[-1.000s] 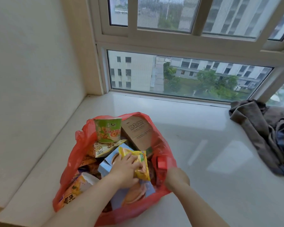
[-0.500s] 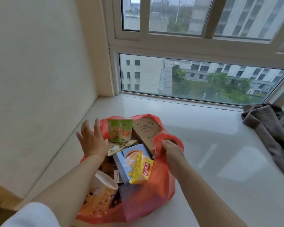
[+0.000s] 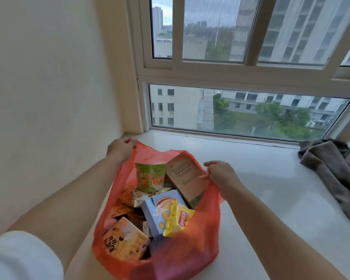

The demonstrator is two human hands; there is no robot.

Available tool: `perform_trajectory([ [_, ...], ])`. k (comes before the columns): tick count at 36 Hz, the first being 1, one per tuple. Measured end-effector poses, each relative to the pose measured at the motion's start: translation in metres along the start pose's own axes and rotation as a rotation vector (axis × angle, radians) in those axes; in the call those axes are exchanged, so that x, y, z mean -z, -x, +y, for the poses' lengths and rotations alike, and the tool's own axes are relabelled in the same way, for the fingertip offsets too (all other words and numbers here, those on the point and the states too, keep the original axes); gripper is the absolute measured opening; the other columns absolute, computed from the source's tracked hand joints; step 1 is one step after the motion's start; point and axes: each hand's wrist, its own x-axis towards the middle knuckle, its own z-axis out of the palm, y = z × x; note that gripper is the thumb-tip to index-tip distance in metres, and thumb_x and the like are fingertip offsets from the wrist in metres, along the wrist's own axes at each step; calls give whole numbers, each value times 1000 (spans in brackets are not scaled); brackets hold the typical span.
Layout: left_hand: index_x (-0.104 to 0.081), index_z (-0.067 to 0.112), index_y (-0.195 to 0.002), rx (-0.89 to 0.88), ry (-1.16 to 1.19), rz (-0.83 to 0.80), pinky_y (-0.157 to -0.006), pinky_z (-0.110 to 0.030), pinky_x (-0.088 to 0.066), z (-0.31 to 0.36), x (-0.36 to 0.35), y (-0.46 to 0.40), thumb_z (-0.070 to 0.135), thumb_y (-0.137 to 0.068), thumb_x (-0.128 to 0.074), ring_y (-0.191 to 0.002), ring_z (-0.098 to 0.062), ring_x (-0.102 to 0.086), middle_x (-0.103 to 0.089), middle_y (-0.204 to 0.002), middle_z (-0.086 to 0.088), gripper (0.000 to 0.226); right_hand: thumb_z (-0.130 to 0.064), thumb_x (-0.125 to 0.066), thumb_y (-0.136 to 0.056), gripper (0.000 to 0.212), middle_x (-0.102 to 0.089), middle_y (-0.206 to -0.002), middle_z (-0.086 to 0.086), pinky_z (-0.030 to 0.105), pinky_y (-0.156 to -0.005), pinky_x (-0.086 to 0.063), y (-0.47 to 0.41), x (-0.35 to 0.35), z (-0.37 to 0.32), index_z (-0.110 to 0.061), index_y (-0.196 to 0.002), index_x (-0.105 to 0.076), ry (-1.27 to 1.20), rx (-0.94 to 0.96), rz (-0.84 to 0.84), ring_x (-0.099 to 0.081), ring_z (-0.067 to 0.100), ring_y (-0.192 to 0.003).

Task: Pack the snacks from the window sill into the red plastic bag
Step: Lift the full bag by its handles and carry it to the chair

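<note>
The red plastic bag (image 3: 192, 235) sits on the window sill (image 3: 271, 199), full of snacks (image 3: 150, 178). The left hand (image 3: 120, 148) pinches its far left rim; the right hand (image 3: 220, 173) pinches the right rim, beside a brown carton (image 3: 185, 176).

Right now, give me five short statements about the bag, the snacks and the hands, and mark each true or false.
1. The left hand grips the red bag's far left edge. True.
2. The green cup stands on the sill outside the bag. False: it is inside the bag.
3. The yellow chip packet lies against the blue box. True.
4. The right hand holds the chip packet. False: it is at the bag's right edge beside the brown box.
5. A grey cloth lies on the sill's right side. True.
</note>
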Motion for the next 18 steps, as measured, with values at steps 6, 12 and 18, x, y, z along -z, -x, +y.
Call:
perform_trajectory([
  [6,-52,14,-65,3,314,-115,-52,-26,-41,38,12,-19,26,-100,-40,-43,-15,-47,-52,-50,-1,39,8,-30,-86,34,-41,-57,8,26,-40,-33,-29,41,-23,-8,-97,-58,47,52,173,-38,19,-41],
  [12,-57,15,-72,-65,502,-118,-36,-20,-24,89,33,-24,22,-100,-37,-37,-11,-27,-32,-52,-1,36,-7,-42,-93,25,-47,-33,-2,14,-30,-35,-57,84,-78,-19,-72,-47,-19,60,397,-54,9,-42],
  [18,-56,21,-81,104,767,109,-28,-10,-12,75,79,-37,20,-101,-36,-22,-3,-20,-29,-31,12,28,1,-41,-86,27,-62,-101,18,30,-77,-36,-43,49,-113,-3,-106,-58,118,512,522,-55,30,-95],
])
